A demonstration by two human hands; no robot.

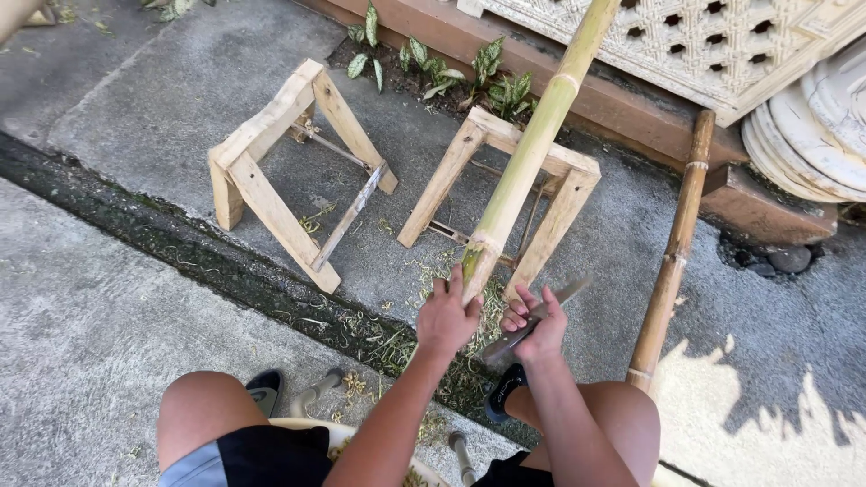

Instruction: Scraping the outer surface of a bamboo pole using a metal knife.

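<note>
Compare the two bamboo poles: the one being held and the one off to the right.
Colour: the held pole is pale green; the right pole is brown.
Support: the green pole lies across a wooden sawhorse, its near end gripped by the left hand; the brown pole is untouched, slanting between the person's knee and the brick ledge.
Thickness: the green pole looks thicker.
Both are long, jointed bamboo. The right hand holds a blade.

The green bamboo pole [528,153] runs out past the top edge, so I can't see its far end; its near tip sits hidden under my left hand [446,317]; the blade [541,316] in my right hand [534,326] is blurred; the brown pole [672,257] vanishes behind my knee.
</note>
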